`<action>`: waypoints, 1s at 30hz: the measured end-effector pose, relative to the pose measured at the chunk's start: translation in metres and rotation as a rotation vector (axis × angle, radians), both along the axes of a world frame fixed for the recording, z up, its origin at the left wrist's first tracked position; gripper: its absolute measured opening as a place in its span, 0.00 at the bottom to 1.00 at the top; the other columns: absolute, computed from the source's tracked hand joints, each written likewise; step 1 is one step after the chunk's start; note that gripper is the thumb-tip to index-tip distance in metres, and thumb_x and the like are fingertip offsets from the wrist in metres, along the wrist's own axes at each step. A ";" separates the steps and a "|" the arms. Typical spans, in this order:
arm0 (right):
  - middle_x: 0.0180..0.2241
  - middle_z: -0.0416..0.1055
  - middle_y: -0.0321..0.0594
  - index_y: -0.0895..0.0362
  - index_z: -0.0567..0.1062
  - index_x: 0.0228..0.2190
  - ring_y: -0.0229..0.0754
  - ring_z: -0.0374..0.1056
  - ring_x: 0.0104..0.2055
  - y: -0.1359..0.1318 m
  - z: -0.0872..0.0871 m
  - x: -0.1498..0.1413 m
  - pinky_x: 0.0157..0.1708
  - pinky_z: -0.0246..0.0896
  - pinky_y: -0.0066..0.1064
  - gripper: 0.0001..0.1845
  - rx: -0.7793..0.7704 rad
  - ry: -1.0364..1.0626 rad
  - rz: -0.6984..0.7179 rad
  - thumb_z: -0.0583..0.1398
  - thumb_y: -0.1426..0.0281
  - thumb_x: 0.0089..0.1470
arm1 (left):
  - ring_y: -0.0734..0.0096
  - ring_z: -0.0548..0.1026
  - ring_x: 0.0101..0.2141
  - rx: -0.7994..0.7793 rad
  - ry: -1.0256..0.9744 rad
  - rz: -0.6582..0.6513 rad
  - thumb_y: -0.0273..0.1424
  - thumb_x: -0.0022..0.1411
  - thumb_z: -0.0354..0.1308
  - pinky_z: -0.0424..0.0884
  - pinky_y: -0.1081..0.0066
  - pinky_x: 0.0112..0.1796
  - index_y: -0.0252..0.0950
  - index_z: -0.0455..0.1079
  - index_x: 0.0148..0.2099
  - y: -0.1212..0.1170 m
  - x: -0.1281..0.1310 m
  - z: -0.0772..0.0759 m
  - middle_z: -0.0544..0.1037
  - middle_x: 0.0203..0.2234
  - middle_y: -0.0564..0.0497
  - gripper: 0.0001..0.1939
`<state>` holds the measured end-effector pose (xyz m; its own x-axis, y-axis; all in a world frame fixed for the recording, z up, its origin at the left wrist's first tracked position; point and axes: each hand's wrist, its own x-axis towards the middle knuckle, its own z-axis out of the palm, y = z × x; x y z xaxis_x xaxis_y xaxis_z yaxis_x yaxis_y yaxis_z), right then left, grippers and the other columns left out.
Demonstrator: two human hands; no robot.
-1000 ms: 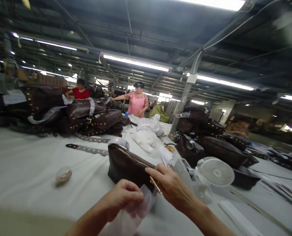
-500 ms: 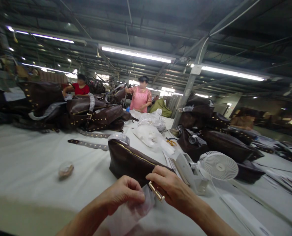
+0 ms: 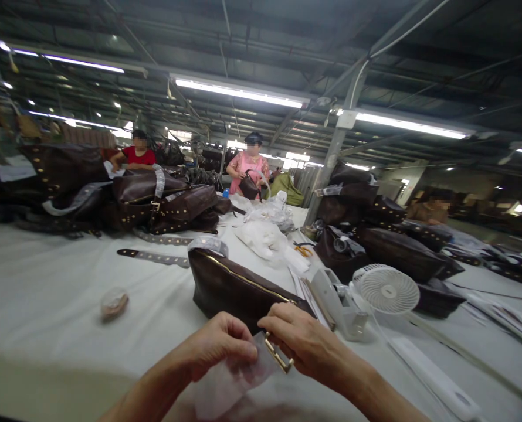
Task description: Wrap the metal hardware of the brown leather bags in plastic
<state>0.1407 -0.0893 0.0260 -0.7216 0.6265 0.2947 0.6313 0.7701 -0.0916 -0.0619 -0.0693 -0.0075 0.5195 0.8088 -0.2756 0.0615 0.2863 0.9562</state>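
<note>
My left hand (image 3: 223, 346) pinches a thin, translucent white sheet (image 3: 226, 387) that hangs below its fingers. Close beside it, my right hand (image 3: 307, 337) is closed round a gold metal buckle (image 3: 278, 353), whose frame sticks out under the fingers. The sheet's edge comes up next to the buckle; I cannot tell whether they touch. Just beyond both hands stands a dark brown leather bag (image 3: 226, 293) with a gold zip along its top. A studded strap (image 3: 155, 258) wrapped in clear film lies behind it.
A white fan (image 3: 386, 289) and a grey tape dispenser (image 3: 340, 305) stand to the right. Brown bags (image 3: 155, 193) are heaped at the back left, more bags (image 3: 397, 252) at the right. A tape roll (image 3: 114, 303) lies left. Two people work across the table (image 3: 58, 281).
The buckle has tilted slightly in my right hand; my left hand keeps its pinch. Across the table, the person in the pink apron has brought a dark bag in front of the body.
</note>
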 end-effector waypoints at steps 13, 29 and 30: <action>0.35 0.70 0.43 0.59 0.69 0.48 0.43 0.63 0.34 -0.001 0.001 -0.009 0.34 0.56 0.34 0.18 0.070 -0.200 -0.054 0.55 0.80 0.55 | 0.72 0.70 0.20 -0.001 -0.123 -0.121 0.31 0.42 0.62 0.63 0.73 0.25 0.29 0.78 0.25 -0.002 0.001 -0.001 0.76 0.18 0.48 0.09; 0.47 0.71 0.50 0.59 0.62 0.58 0.46 0.68 0.46 0.003 0.002 0.009 0.45 0.63 0.38 0.22 0.264 -0.151 0.137 0.53 0.69 0.64 | 0.70 0.74 0.19 -0.141 -0.200 -0.102 0.42 0.45 0.66 0.66 0.74 0.22 0.28 0.76 0.28 0.005 -0.004 -0.008 0.80 0.21 0.42 0.19; 0.47 0.72 0.49 0.59 0.63 0.57 0.45 0.68 0.45 0.003 0.000 0.011 0.45 0.63 0.38 0.20 0.298 -0.156 0.144 0.51 0.72 0.65 | 0.69 0.75 0.20 -0.143 -0.210 -0.144 0.43 0.46 0.66 0.67 0.74 0.23 0.27 0.77 0.30 0.006 -0.006 -0.009 0.80 0.23 0.41 0.20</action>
<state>0.1521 -0.0863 0.0259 -0.8465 0.4187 0.3288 0.5034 0.8305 0.2386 -0.0680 -0.0636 -0.0165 0.6842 0.6831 -0.2554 -0.0838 0.4215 0.9030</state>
